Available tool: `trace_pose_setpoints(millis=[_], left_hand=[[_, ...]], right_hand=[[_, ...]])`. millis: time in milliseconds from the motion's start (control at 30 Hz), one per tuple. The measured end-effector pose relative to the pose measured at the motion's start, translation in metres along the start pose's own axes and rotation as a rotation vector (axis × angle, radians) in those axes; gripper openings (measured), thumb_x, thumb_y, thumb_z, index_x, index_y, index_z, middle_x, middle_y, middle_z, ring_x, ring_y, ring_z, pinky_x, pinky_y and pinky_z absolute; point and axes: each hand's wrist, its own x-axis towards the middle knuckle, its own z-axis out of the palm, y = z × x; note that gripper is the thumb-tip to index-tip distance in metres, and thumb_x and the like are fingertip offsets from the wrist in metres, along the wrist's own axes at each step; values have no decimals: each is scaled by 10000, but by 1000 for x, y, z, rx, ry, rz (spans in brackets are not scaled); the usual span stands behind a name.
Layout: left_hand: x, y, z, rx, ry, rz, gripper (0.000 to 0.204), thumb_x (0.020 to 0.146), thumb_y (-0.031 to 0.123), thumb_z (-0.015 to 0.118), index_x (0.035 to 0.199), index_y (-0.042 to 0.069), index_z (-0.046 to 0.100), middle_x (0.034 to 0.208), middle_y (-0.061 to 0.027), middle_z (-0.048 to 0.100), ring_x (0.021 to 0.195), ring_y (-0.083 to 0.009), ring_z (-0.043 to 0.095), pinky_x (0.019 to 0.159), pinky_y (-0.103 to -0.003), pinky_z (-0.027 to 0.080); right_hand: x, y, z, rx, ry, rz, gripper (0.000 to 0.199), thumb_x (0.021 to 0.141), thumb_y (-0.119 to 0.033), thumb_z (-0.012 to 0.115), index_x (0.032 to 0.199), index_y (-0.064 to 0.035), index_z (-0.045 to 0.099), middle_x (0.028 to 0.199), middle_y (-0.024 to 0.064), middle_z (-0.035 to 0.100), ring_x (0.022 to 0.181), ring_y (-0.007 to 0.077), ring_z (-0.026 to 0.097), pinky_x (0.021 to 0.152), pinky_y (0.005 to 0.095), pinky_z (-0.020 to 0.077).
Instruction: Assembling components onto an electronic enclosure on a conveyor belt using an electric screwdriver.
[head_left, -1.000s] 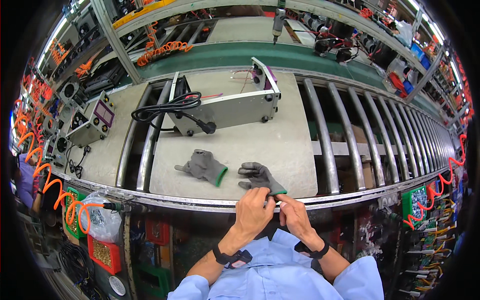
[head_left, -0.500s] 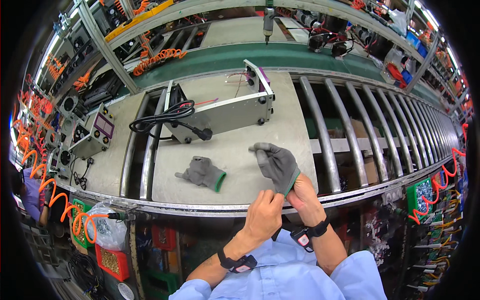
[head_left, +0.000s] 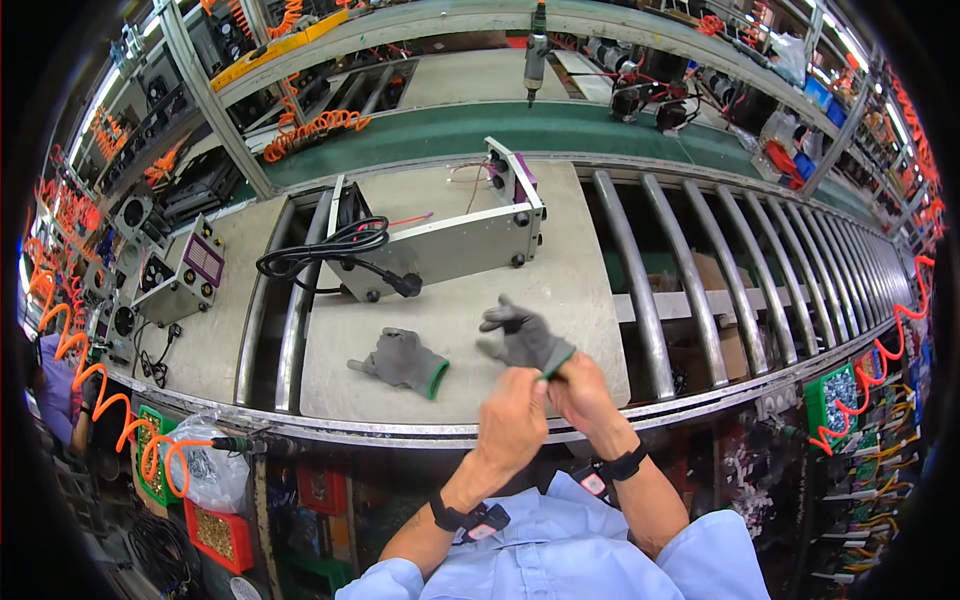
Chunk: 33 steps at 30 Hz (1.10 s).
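A grey work glove with a green cuff [head_left: 530, 340] is partly over my right hand [head_left: 585, 390], whose wrist and palm heel show bare below the cuff. The glove's fingers are spread apart over the metal board, slightly blurred. My left hand [head_left: 512, 415] is closed, pinching the cuff's edge between thumb and fingers. To the left, a second grey glove [head_left: 398, 360] lies flat on the board [head_left: 470, 390], not touched by either hand. Beyond the gloves stands an open metal housing [head_left: 450, 255] with a coiled black power cord [head_left: 330, 248] hanging over its left end.
Bare steel rollers [head_left: 690, 270] run off to the right. Another metal unit [head_left: 185, 275] stands on a board at left. A power screwdriver [head_left: 535, 60] hangs above the green belt [head_left: 430, 135]. Below the line's edge are a red bin [head_left: 220, 535] and a green bin [head_left: 830, 400] of small parts.
Both hands have shifted a little left, and the glove's fingers have spread and bent. My left hand keeps its pinch on the cuff. The other glove stays where it was.
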Motion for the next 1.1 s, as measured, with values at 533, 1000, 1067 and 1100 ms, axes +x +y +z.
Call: trace_pose_setpoints(millis=[533,1000,1067,1100], left_hand=[[8,-10,-32,216,-6,79,167,866,23,633,1028,24,592,958,-169,604,857,-379,597,710,-464,502],[11,-23,-56,-1111,-578,-911,212,1028,151,444,1113,23,590,580,8,514,407,-69,423,354,-211,317],[14,-37,-52,-1189,-493,-962,200,1026,141,447,1122,39,590,620,-2,543,397,-56,402,339,-200,286],[14,-42,-49,-1222,-376,-1063,192,1024,132,450,1130,55,590,660,-12,572,388,-42,381,324,-189,255]], right_hand=[[-26,-31,36,-1726,-68,-690,277,762,-53,757,1005,-24,628,974,132,620,872,297,621,700,405,510],[-25,-2,39,-1435,3,-698,201,845,-102,724,714,-48,582,688,100,550,531,286,567,484,388,432],[-31,4,38,-1460,-64,-787,192,831,-94,729,714,-52,582,690,96,551,539,285,571,488,392,439],[-34,8,37,-1483,-132,-851,185,816,-85,735,714,-56,583,693,92,553,547,285,576,492,395,447]])
